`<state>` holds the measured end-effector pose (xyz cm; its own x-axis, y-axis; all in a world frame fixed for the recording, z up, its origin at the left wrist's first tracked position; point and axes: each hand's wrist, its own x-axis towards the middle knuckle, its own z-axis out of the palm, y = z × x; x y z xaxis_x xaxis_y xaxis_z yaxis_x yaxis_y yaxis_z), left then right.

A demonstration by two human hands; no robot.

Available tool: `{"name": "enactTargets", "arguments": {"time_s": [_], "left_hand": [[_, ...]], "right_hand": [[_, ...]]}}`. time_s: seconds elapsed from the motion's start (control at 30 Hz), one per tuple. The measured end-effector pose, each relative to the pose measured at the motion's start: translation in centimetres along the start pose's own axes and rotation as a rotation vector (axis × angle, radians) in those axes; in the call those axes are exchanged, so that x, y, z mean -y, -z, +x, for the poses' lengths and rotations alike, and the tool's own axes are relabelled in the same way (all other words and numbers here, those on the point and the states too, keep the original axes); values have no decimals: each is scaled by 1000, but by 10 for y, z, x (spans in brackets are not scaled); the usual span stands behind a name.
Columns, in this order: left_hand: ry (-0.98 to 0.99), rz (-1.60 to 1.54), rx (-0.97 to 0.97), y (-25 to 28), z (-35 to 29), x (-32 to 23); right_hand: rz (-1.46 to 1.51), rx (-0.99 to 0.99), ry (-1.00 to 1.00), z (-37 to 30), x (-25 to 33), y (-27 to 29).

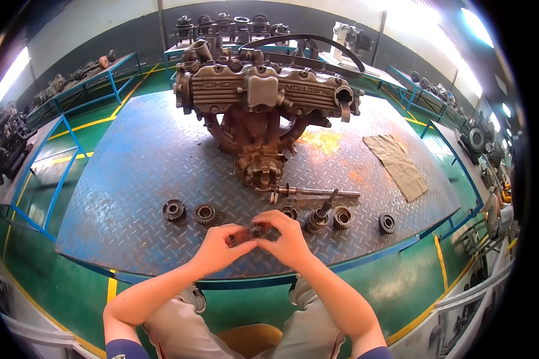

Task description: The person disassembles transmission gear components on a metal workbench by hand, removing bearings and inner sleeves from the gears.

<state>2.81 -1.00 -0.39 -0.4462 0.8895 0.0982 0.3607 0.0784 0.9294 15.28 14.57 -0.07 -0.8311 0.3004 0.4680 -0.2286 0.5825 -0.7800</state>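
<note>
Near the front edge of the table, my left hand (218,248) and my right hand (284,240) meet, fingers curled toward each other. The right one grips a small dark metal gear (257,231) between thumb and fingers. A ring-shaped metal part (233,240) shows partly within the curled left fingers; its exact kind is hidden. Just beyond my right hand lies another gear (289,212), partly covered by it. A gear set with an upright shaft (317,221) stands to its right. Left of my hands rest a toothed gear (174,210) and a second gear (205,213).
A large engine (260,93) with a loose belt (317,40) stands at the table's back. A long metal shaft (320,192) lies before it. Farther right are two gears (342,218) (387,224) and a tan cloth (395,166). Blue-framed benches (96,84) carry parts around.
</note>
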Motion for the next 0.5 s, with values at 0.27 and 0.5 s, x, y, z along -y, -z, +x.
{"name": "enactTargets", "arguments": {"time_s": [0.27,0.5], "left_hand": [[12,-261,-149,-7,3,1],[-276,57,-265,-5,2,-6]], "right_hand": [[33,2,-14,3,8,-4],[344,-11,-146,-2,0,-4]]}}
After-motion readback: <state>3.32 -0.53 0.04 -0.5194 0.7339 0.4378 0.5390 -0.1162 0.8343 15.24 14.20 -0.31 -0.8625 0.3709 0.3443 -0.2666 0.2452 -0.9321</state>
